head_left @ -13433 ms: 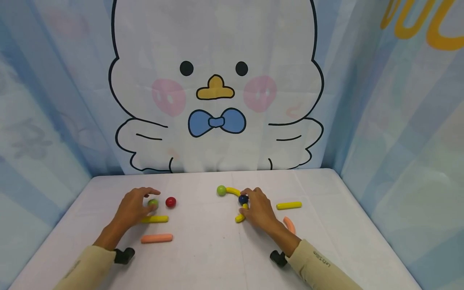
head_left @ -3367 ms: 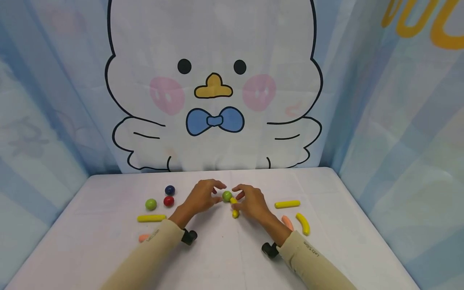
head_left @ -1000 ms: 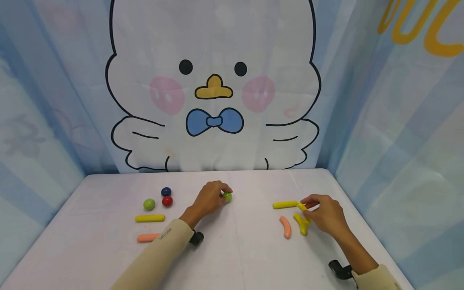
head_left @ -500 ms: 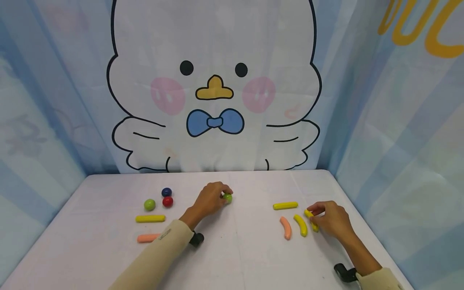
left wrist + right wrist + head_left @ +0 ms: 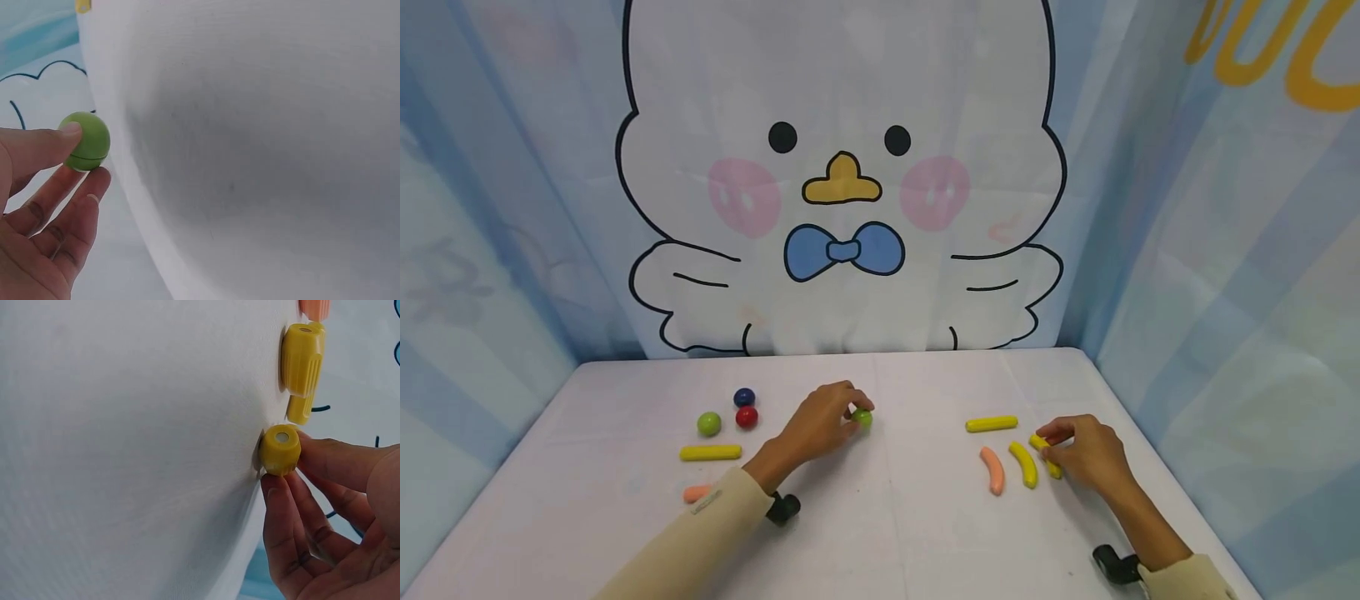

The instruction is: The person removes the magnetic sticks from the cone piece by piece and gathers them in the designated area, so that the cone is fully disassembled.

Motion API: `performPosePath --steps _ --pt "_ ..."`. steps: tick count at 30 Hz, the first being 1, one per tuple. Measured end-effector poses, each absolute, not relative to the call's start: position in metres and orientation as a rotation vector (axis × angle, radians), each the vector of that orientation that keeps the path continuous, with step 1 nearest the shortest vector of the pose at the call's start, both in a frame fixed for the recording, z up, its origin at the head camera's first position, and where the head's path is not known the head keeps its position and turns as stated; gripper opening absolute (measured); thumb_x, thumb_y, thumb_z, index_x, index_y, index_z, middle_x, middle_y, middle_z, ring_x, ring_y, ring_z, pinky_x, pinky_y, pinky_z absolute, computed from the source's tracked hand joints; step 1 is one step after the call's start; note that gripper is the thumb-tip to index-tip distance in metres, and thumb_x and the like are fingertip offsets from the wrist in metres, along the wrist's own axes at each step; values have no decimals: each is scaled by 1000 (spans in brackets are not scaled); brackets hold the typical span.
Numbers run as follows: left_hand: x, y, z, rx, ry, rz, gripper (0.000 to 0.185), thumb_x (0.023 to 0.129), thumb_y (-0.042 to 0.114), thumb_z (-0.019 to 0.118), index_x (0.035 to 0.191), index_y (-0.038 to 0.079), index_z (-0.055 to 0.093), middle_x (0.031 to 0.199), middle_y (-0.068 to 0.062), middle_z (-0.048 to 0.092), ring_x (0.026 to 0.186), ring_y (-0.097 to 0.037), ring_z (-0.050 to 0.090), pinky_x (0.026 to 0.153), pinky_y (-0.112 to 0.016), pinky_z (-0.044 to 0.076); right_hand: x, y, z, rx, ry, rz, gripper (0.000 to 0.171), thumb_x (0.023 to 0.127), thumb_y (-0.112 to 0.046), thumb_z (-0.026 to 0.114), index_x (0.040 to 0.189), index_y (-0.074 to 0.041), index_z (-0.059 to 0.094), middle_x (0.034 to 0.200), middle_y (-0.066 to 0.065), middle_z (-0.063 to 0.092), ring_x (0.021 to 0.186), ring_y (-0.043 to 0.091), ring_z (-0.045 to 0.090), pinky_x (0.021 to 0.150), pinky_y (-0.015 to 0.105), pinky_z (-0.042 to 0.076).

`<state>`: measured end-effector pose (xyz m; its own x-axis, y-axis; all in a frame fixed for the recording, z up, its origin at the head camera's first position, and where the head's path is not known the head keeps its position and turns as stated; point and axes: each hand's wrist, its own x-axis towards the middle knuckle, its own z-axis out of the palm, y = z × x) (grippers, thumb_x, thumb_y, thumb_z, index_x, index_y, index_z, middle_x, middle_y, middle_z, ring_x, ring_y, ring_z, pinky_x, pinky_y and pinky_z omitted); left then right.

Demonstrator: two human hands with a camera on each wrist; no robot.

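Observation:
Near the table's middle, my left hand (image 5: pixel 820 423) pinches a green ball (image 5: pixel 87 140) between thumb and fingers; a thin seam runs round the ball. On the right side my right hand (image 5: pixel 1088 450) pinches a curved yellow magnetic stick (image 5: pixel 280 450) low over the cloth, a pale round spot showing at its end. Just left of it in the head view lie another curved yellow stick (image 5: pixel 1024 465) and a curved orange stick (image 5: pixel 992 471). A straight yellow stick (image 5: pixel 991 424) lies behind them.
At left sit a second green ball (image 5: pixel 709 424), a red ball (image 5: pixel 747 417) and a dark blue ball (image 5: pixel 744 397). A straight yellow stick (image 5: pixel 711 452) lies before them; my left sleeve partly hides an orange stick (image 5: pixel 696 494). A printed curtain (image 5: pixel 850 312) stands behind the table.
The chain of balls and curved yellow sticks has come apart: blue ball now at left, both curved sticks at right. Lately my left hand has drawn the green ball slightly left and nearer.

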<state>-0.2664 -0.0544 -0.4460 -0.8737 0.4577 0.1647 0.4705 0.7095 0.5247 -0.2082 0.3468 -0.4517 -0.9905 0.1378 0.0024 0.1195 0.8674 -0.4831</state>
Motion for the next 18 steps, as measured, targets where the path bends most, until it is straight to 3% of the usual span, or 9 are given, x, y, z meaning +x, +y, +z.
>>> performPosePath --steps 10,18 --pt "-245 -85 -429 -717 -2862 -866 32 90 5 85 119 15 78 111 2 72 99 -17 69 92 -36 61 -208 347 -452 -193 -2991 757 21 88 -8 83 109 -7 81 100 11 79 95 28 67 74 36 49" --pt "-237 -124 -414 -743 -2776 -768 34 88 2 85 118 15 77 110 1 72 97 -17 71 86 -33 59 -209 347 -453 -210 -2997 773 22 88 -9 84 109 -7 81 99 10 79 95 28 66 72 32 49"
